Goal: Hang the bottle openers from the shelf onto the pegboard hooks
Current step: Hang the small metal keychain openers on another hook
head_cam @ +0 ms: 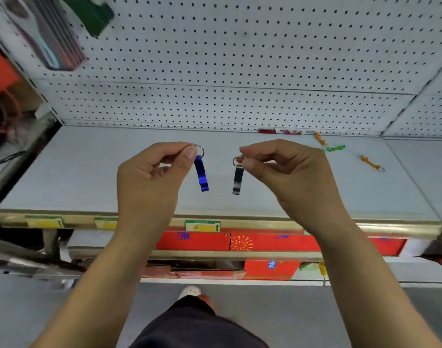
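Observation:
My left hand [152, 172] pinches the key ring of a blue bottle opener [201, 174], which hangs straight down above the grey shelf [89, 172]. My right hand [290, 172] pinches the ring of a black bottle opener [237, 181], which also dangles. The two openers hang about a hand's width apart. More openers lie on the shelf at the back right: two red ones [266, 131], a green one [335, 148] and two orange ones [371, 164]. The white pegboard [240, 59] rises behind the shelf; I see no hooks on its bare part.
Packaged goods [46, 38] and a dark green item [94, 13] hang on the pegboard at the top left. Red boxes [240, 243] fill the lower shelves. Yellow and green price labels [202, 226] sit on the shelf's front rail. My shoe [189, 291] shows on the floor.

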Demonstrator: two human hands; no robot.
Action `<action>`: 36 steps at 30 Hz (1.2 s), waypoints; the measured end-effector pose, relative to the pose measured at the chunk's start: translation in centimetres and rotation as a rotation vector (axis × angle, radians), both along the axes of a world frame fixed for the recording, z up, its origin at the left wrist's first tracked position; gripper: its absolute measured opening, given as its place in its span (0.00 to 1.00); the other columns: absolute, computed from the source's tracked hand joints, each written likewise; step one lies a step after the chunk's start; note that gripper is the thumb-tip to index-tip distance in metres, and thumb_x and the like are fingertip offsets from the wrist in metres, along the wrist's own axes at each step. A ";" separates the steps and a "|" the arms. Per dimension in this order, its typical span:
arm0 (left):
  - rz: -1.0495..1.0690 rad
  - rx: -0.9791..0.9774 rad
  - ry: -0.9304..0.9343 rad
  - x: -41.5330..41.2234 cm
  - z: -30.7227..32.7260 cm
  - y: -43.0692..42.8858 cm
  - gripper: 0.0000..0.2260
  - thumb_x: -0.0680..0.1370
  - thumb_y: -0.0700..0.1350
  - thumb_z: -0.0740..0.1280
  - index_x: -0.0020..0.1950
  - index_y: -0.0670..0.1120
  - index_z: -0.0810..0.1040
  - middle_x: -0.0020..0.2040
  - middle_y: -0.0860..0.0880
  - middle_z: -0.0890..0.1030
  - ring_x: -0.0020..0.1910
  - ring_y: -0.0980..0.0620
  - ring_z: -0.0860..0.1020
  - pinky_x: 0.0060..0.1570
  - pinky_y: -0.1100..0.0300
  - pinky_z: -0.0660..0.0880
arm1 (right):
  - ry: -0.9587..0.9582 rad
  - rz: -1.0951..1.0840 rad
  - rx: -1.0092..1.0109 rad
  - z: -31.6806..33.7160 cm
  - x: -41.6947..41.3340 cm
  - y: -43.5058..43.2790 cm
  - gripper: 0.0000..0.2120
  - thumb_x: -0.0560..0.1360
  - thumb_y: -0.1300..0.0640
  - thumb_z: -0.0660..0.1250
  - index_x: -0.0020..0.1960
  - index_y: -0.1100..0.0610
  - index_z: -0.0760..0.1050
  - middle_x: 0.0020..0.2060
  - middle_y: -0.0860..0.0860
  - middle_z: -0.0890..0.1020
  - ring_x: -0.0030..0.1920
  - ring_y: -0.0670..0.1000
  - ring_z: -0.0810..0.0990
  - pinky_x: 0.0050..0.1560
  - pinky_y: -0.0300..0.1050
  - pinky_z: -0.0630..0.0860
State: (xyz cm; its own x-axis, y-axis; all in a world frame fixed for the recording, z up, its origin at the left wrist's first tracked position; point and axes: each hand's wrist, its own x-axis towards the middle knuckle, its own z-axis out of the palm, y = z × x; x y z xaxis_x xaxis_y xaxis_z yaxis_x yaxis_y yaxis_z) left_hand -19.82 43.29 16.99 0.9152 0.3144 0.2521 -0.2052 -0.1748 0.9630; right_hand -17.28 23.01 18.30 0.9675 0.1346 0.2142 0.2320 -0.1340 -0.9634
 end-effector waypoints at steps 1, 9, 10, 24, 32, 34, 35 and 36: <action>0.018 -0.016 -0.022 0.1 0.5 0.5 0.04 0.78 0.43 0.72 0.50 0.50 0.86 0.46 0.54 0.88 0.51 0.49 0.83 0.54 0.58 0.79 | -0.002 0.019 0.004 0.4 0.3 0.7 0.10 0.74 0.64 0.75 0.48 0.49 0.85 0.43 0.49 0.89 0.49 0.51 0.87 0.57 0.49 0.82; 0.137 -0.038 -0.161 2.3 5.1 6.4 0.04 0.77 0.44 0.73 0.46 0.54 0.85 0.44 0.56 0.87 0.48 0.52 0.83 0.53 0.57 0.80 | -0.093 0.130 0.071 4.6 4.4 8.2 0.09 0.73 0.65 0.75 0.47 0.52 0.85 0.43 0.48 0.89 0.48 0.48 0.87 0.54 0.40 0.81; 0.143 -0.017 -0.180 2.8 5.8 7.3 0.04 0.77 0.44 0.73 0.46 0.54 0.85 0.44 0.57 0.87 0.47 0.53 0.83 0.52 0.57 0.80 | -0.112 0.138 0.089 5.2 5.0 9.4 0.09 0.73 0.66 0.75 0.47 0.52 0.85 0.42 0.49 0.89 0.48 0.47 0.87 0.52 0.38 0.81; -0.068 -0.122 -0.382 9.6 8.7 13.1 0.03 0.78 0.42 0.72 0.49 0.49 0.85 0.46 0.48 0.87 0.49 0.44 0.84 0.53 0.51 0.80 | -0.312 0.050 0.193 10.5 10.8 16.9 0.07 0.72 0.65 0.76 0.47 0.55 0.85 0.40 0.52 0.88 0.41 0.47 0.85 0.47 0.38 0.80; -0.178 -0.147 -0.370 11.5 9.0 13.7 0.04 0.77 0.44 0.72 0.49 0.51 0.86 0.46 0.48 0.87 0.48 0.40 0.84 0.54 0.40 0.80 | -0.271 0.001 0.101 10.4 12.5 18.0 0.06 0.74 0.65 0.74 0.49 0.56 0.85 0.42 0.53 0.88 0.42 0.44 0.84 0.46 0.34 0.79; -0.205 -0.157 -0.356 11.8 9.1 13.6 0.04 0.76 0.44 0.73 0.48 0.53 0.86 0.45 0.49 0.87 0.47 0.45 0.84 0.52 0.48 0.82 | -0.266 -0.021 0.086 10.4 12.8 18.0 0.06 0.75 0.65 0.74 0.49 0.57 0.85 0.42 0.52 0.88 0.42 0.44 0.84 0.46 0.34 0.79; -0.215 -0.166 -0.355 12.0 9.2 13.6 0.04 0.76 0.45 0.73 0.47 0.53 0.86 0.44 0.49 0.87 0.45 0.47 0.84 0.51 0.53 0.82 | -0.267 -0.034 0.069 10.4 12.9 18.0 0.06 0.75 0.65 0.74 0.49 0.57 0.85 0.42 0.52 0.88 0.42 0.44 0.84 0.46 0.33 0.78; -0.227 -0.178 -0.356 12.2 9.2 13.5 0.04 0.75 0.45 0.72 0.47 0.52 0.86 0.43 0.49 0.87 0.44 0.47 0.83 0.50 0.55 0.81 | -0.268 -0.048 0.051 10.4 13.0 18.0 0.06 0.75 0.65 0.74 0.50 0.57 0.85 0.42 0.51 0.88 0.42 0.44 0.84 0.46 0.33 0.78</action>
State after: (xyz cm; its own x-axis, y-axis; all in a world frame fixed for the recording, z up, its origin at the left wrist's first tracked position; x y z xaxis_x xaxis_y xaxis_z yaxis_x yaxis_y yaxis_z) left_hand -7.66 56.78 26.18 0.8321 0.1831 0.5234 -0.5427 0.0744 0.8367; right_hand -4.30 41.02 28.70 0.8806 0.0728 0.4683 0.4737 -0.1043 -0.8745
